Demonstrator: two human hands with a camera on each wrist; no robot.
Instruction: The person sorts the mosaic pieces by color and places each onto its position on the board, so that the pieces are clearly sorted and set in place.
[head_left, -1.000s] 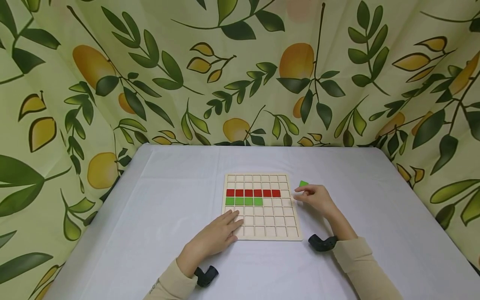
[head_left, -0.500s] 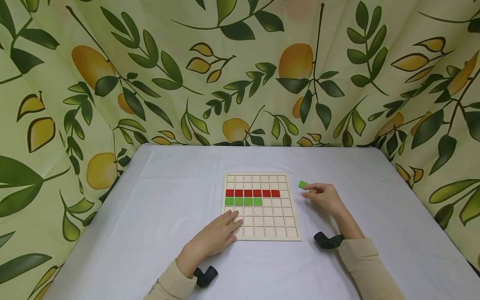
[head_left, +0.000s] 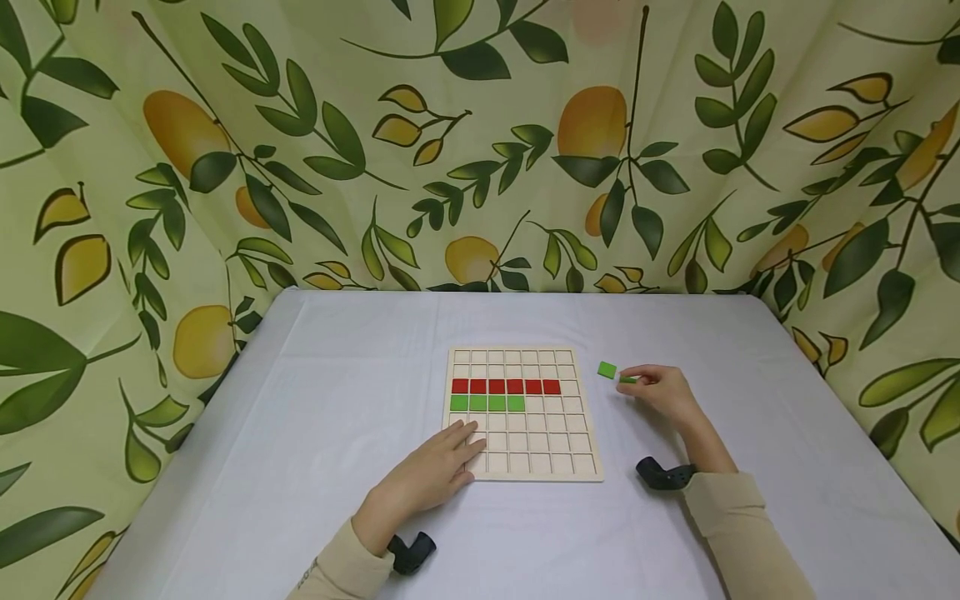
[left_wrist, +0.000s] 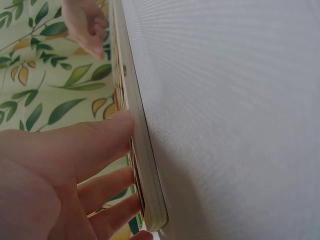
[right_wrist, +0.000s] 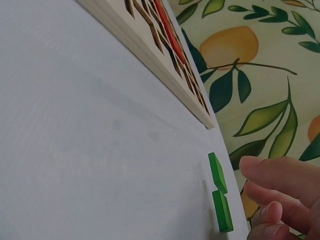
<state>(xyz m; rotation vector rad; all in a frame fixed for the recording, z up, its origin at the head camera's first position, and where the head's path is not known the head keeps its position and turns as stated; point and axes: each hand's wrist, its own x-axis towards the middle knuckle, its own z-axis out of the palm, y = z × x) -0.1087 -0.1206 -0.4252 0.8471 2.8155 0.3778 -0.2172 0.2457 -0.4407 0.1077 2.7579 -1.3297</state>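
A pale wooden grid board (head_left: 525, 482) lies on the table, with a row of several red tiles (head_left: 507, 387) and below it a row of several green tiles (head_left: 479, 402). The left hand (head_left: 431, 473) rests on the board's near left corner, fingers spread over the cells; in the left wrist view its thumb (left_wrist: 107, 132) touches the board's edge. The right hand (head_left: 667, 396) hovers right of the board above a loose green tile (head_left: 628, 381), which its fingers partly cover. Another loose green tile (head_left: 607, 369) lies just left. In the right wrist view the curved fingers (right_wrist: 285, 177) stand apart from both tiles.
A white cloth (head_left: 337, 400) covers the table. Leaf-and-fruit patterned fabric (head_left: 480, 167) hangs behind and at both sides. A black device (head_left: 663, 475) sits at the right wrist, and a similar black device (head_left: 412, 552) at the left.
My right hand has moved rightward, away from the board's edge, uncovering the left loose green tile and coming over the other one. My left hand stays put on the board.
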